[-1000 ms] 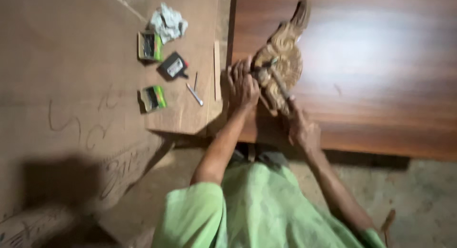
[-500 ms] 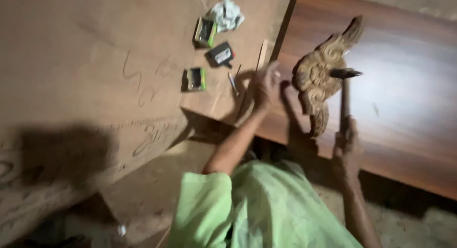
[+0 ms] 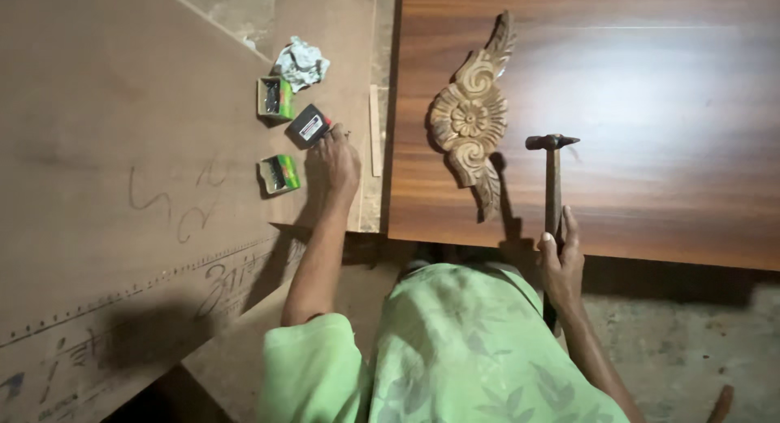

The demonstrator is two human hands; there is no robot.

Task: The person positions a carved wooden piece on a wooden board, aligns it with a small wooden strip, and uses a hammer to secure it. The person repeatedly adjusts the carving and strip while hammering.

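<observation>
On the left lies a big plywood sheet with pencil scrawl along its near edge. Toward its far right corner you have two small green boxes, one far and one nearer, a small black box with a label between them, and a crumpled scrap of paper just beyond the far box. Your left hand rests flat on the plywood, its grip spread and clamped on nothing, fingertips touching or just beside the black box and the nearer green box close to its left. A thin wooden strip lies just right of that hand, along the sheet's edge. Next comes the dark polished wooden surface, and on its left part lies the carved wooden ornament, a rosette with scrolled leaf tips. Right of the carving, your right hand has its grip clamped on the handle of a hammer, the head held near the carving, apart from it.
</observation>
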